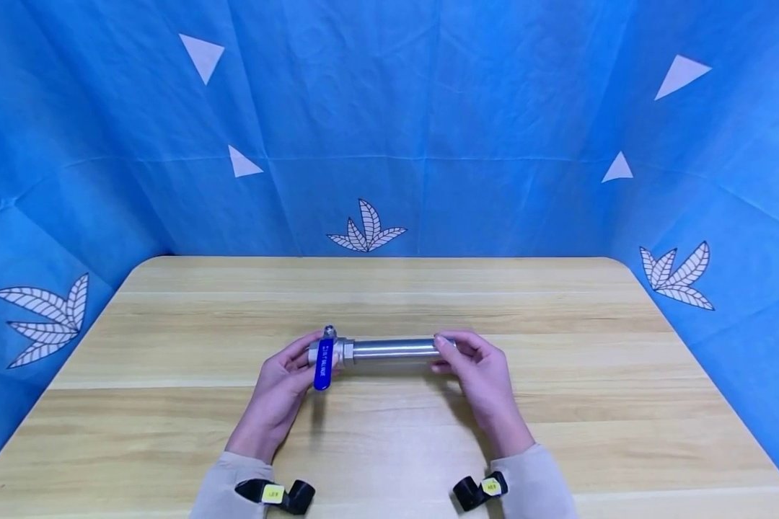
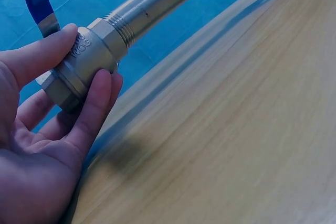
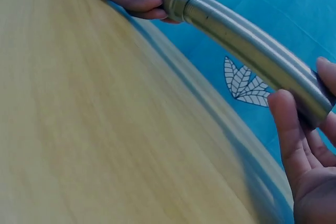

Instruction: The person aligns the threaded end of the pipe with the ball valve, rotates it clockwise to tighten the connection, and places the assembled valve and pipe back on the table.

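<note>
Metal valve (image 2: 90, 60), joined with pipe (image 1: 392, 349).
Left hand (image 1: 282, 386) curls around the valve; right hand (image 1: 485, 373) pinches the pipe's end.

Left hand (image 1: 280, 389): bare; sleeve, long, pale beige-grey, plain cloth, lightly creased (image 1: 223, 491). Black wrist-worn camera mount with rounded, stubby cylindrical head (image 1: 301, 497); yellow, roughly square label on it (image 1: 273, 494), dark print too small to read.

Right hand (image 1: 483, 380): bare; matching pale beige-grey sleeve (image 1: 537, 484). Similar black camera mount, round-ended (image 1: 467, 494); small yellow label with dark characters, illegible (image 1: 491, 487).
</note>
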The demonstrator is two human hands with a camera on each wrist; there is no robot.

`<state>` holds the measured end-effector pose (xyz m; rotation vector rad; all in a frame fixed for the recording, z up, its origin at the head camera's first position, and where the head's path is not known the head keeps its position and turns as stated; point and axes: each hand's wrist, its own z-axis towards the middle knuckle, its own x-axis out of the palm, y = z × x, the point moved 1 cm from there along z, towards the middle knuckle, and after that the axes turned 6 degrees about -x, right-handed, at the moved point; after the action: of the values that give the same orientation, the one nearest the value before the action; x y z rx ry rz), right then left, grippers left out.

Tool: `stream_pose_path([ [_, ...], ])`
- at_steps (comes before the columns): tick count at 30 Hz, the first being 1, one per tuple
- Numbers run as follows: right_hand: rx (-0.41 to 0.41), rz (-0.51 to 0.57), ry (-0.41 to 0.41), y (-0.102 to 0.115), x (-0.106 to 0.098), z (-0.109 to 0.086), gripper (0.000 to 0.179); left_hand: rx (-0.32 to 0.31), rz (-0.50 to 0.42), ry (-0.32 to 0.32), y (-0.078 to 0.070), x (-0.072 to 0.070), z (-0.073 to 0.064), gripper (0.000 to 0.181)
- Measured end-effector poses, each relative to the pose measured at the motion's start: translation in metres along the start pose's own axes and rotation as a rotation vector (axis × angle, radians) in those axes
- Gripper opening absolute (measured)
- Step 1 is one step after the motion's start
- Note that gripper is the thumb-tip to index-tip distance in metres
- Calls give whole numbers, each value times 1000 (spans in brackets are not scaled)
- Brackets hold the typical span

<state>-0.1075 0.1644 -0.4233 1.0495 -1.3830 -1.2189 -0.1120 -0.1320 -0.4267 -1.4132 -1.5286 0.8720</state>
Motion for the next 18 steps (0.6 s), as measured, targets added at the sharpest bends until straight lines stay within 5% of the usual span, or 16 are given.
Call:
stream_pose_path([
  [4, -18, 2, 21, 1, 0, -1, 25, 4, -33, 9, 0, 0, 1, 62],
  [11, -46, 58, 108, 3, -1, -4, 55, 6, -102, 29, 0, -2, 3, 60],
  [18, -90, 79, 138, 1, -2, -3, 45, 6, -122, 44, -1, -2, 2, 59],
])
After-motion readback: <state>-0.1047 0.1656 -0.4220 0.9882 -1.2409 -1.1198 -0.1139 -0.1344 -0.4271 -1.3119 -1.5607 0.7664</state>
